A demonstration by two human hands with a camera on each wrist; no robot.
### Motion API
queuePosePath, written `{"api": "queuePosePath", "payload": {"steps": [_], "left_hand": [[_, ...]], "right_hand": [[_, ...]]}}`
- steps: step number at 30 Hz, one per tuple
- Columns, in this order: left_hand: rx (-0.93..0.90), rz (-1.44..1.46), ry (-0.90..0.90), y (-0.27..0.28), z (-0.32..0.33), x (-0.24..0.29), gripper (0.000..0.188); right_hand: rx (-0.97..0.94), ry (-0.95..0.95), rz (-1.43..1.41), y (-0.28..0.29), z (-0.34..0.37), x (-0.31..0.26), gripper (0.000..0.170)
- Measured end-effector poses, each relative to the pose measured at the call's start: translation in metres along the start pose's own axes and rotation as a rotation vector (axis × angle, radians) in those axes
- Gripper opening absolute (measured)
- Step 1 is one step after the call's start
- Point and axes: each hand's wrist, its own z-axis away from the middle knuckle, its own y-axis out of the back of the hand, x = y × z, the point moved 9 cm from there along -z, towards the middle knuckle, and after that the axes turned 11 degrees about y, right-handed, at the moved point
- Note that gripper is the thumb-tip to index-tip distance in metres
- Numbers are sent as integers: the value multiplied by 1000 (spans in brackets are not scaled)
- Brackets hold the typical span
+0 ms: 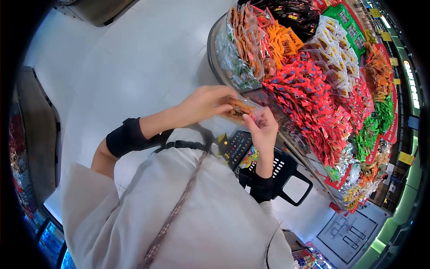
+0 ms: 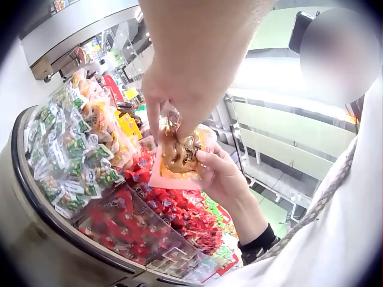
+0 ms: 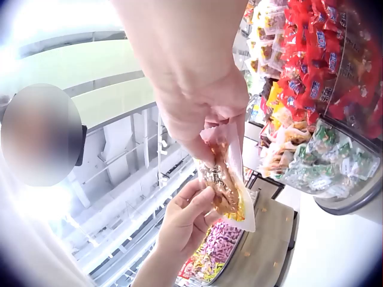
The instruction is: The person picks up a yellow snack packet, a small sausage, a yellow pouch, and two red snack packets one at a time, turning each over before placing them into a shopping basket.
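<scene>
Both hands hold a clear plastic snack packet (image 1: 240, 109) in front of the body, with brown-orange seasoned food inside. My left hand (image 1: 206, 105) grips one end between thumb and fingers. At the opposite end, my right hand (image 1: 263, 127) pinches the packet, its thumb laid over the face. In the left wrist view, the packet (image 2: 173, 161) shows a flat pale margin along its lower side. Dark print and yellowish bits are visible on the packet (image 3: 224, 191) in the right wrist view. A black shopping basket (image 1: 277, 168) hangs by the right forearm with colourful packs inside.
A rounded display bin to the right is heaped with red packets (image 1: 309, 98), orange packets (image 1: 282, 38) and green-white packets (image 2: 72, 155). Its dark rim (image 2: 36, 197) curves close to the hands. Another display counter (image 1: 38, 134) stands left, across the pale floor (image 1: 134, 58).
</scene>
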Motion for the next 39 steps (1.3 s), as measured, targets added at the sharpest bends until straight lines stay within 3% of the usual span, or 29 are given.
{"api": "queuePosePath", "payload": {"steps": [3, 7, 11, 18, 22, 25, 29, 32, 35, 39], "left_hand": [[-10, 22, 72, 3, -28, -9, 32], [81, -138, -20, 32, -59, -23, 34], [155, -285, -245, 57, -99, -21, 27], [-78, -404, -472, 39, -183, -16, 14], [-273, -526, -632, 23, -214, -19, 14], [-547, -544, -606, 8, -231, -43, 11], [-604, -612, -665, -8, -238, -51, 13], [-762, -776, -625, -21, -240, -47, 14], [-693, -900, -822, -38, -243, -56, 15], [-785, -722, -729, -33, -265, -55, 16]], "right_hand": [[52, -3, -9, 22, -19, 13, 16], [340, -26, -138, 65, -38, 15, 19], [477, 50, -61, 105, -35, 18, 21], [753, 9, -28, 110, -24, 15, 24], [814, 1, 17, 102, -22, 7, 25], [882, 47, 43, 90, -32, -6, 24], [903, 70, 84, 69, -37, -12, 22], [953, 57, 89, 57, -30, -4, 25], [1009, 31, 93, 39, -28, -11, 20], [1055, 17, 128, 29, -24, -9, 18]]}}
